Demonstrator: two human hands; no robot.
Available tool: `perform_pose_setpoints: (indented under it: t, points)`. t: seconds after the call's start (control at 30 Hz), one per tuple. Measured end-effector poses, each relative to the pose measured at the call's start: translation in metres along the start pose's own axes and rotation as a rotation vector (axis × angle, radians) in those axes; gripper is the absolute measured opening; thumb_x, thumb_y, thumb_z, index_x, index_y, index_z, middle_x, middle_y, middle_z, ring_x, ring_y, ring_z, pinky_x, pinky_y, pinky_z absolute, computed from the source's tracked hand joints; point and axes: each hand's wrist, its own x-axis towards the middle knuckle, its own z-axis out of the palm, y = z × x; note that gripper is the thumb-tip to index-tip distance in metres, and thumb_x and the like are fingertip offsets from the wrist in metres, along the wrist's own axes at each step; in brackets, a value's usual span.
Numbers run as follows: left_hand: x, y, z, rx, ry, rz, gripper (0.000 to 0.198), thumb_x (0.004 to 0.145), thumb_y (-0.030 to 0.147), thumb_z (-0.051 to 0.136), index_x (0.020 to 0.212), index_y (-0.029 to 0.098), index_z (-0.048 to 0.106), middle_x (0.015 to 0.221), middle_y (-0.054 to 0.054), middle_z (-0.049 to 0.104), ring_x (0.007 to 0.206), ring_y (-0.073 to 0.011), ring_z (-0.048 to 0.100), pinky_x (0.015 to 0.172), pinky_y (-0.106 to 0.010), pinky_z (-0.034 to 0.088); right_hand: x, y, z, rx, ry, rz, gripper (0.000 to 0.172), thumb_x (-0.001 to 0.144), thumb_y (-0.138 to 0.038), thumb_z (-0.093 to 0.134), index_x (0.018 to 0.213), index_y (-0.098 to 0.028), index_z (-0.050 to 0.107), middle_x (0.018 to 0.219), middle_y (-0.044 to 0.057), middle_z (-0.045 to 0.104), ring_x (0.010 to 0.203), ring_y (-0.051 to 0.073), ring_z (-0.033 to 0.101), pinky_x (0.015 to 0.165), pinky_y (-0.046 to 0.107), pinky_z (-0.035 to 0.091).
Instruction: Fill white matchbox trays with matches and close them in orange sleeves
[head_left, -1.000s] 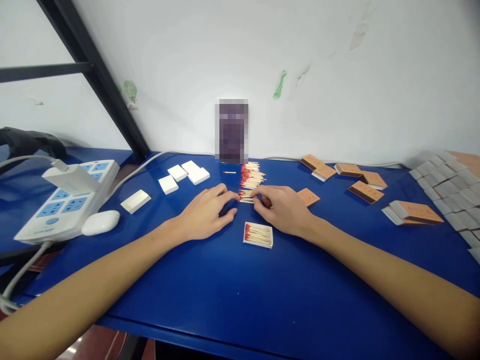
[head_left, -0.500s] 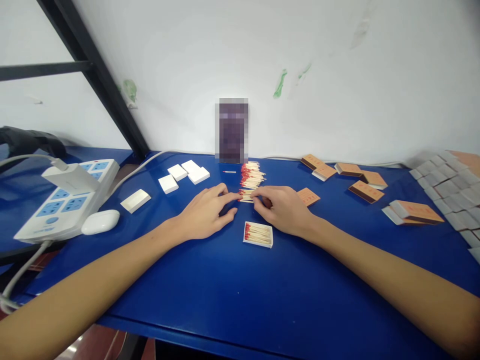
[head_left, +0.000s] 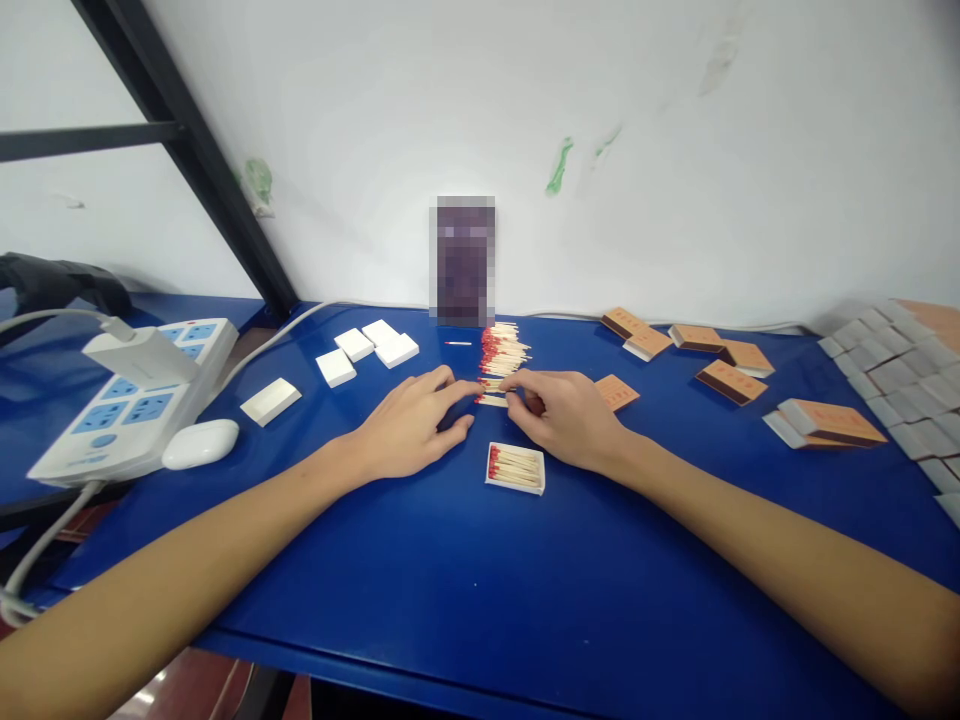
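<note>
A stack of red-tipped wooden matches lies on the blue table, heads to the left. My left hand rests palm down, with its index finger stretched to the red heads at the near end and its thumb apart. Opposite it, my right hand touches the plain ends with its index finger. Its thumb is a little apart, and the other fingers curl under, partly hidden. Nearer me sits a white matchbox tray filled with matches. An orange matchbox sleeve lies partly behind my right hand.
Several white trays lie at left, beside a power strip and a white earbud case. Orange matchboxes are scattered at right, near stacked grey-sided boxes. A blurred upright panel leans on the wall.
Between my fingertips, the near matches have parted: a thin row now lies slightly apart from those behind it. Both hands stay nearly in place.
</note>
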Motion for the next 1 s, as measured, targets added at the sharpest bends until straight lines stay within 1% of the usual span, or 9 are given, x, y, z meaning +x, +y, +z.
perform_pose_setpoints:
  t: [0.13,0.23,0.37,0.53,0.8,1.0]
  points:
    - [-0.0001,0.0001,0.0005,0.000,0.016,-0.024,0.040,0.097,0.037,0.042,0.132,0.019,0.049,0.101,-0.006,0.054,0.083,-0.0178,0.055,0.074,-0.033,0.047,0.0002,0.0012,0.0014,-0.040,0.025,0.014,0.025,0.086,-0.023,0.047,0.089,-0.016,0.070,0.064,0.002,0.062,0.053,0.012,0.047,0.056,0.026,0.033]
    - [-0.0001,-0.0004,0.0008,0.001,0.022,-0.020,0.039,0.097,0.037,0.042,0.129,0.017,0.051,0.101,-0.007,0.053,0.084,-0.0181,0.056,0.076,-0.033,0.047,0.0007,0.0014,0.0014,-0.053,0.011,0.010,0.026,0.087,-0.023,0.046,0.089,-0.016,0.072,0.066,0.002,0.064,0.056,0.013,0.050,0.058,0.027,0.034]
    - [0.0001,-0.0016,0.0016,0.012,0.022,-0.012,0.040,0.097,0.037,0.042,0.130,0.018,0.052,0.100,-0.006,0.053,0.082,-0.0174,0.055,0.074,-0.033,0.047,0.0014,0.0011,0.0007,-0.060,-0.020,0.020,0.028,0.087,-0.023,0.047,0.094,-0.017,0.074,0.070,0.003,0.067,0.058,0.013,0.053,0.059,0.026,0.035]
    - [0.0006,-0.0015,0.0016,0.015,0.016,-0.005,0.040,0.097,0.038,0.041,0.131,0.019,0.053,0.101,-0.006,0.053,0.083,-0.0176,0.055,0.075,-0.033,0.047,0.0018,0.0004,0.0000,-0.032,-0.034,-0.003,0.028,0.087,-0.022,0.047,0.096,-0.017,0.074,0.071,0.003,0.069,0.056,0.012,0.053,0.058,0.026,0.035]
    - [0.0003,-0.0011,0.0003,0.007,-0.006,0.003,0.041,0.099,0.038,0.039,0.136,0.023,0.051,0.100,-0.005,0.052,0.085,-0.0180,0.055,0.077,-0.034,0.046,0.0016,0.0004,-0.0003,-0.023,-0.046,-0.008,0.029,0.086,-0.021,0.048,0.098,-0.015,0.074,0.068,0.003,0.067,0.054,0.012,0.051,0.056,0.026,0.035]
    - [0.0008,-0.0015,0.0015,0.007,-0.010,-0.012,0.044,0.098,0.038,0.040,0.136,0.019,0.050,0.101,-0.006,0.053,0.085,-0.0179,0.054,0.077,-0.034,0.046,0.0015,0.0007,0.0003,-0.039,-0.037,0.007,0.029,0.086,-0.021,0.047,0.096,-0.016,0.074,0.069,0.003,0.068,0.055,0.012,0.053,0.057,0.026,0.037]
